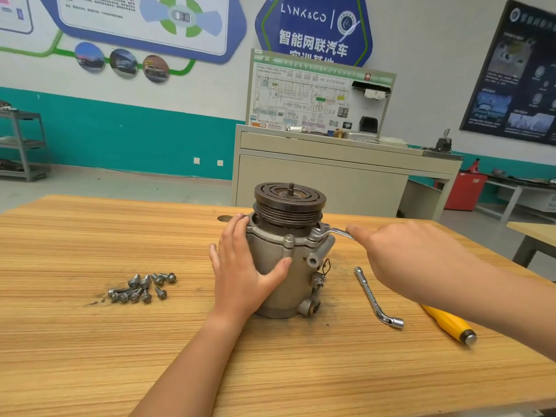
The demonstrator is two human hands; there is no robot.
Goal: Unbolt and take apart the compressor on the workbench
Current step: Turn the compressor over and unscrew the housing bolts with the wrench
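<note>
bracing the compressor [296, 284], left hand [240, 266] lies flat; right hand [406, 260] seemingly grips the wrench [334, 233].

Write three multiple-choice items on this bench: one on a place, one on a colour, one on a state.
1. Where do the loose bolts lie?
A. on the workbench, left of the compressor
B. on top of the compressor
C. in a tray

2. What colour is the tool handle lying at the right?
A. red
B. yellow
C. black

3. What is the left hand doing?
A. lying flat on the workbench
B. resting against the compressor's side
C. lifting a bolt

Answers:
1 A: the loose bolts sit in a heap on the wood, apart from the compressor.
2 B: the tool handle is yellow with a metal end cap.
3 B: palm and fingers lie on the housing, with the thumb across its front.
</note>
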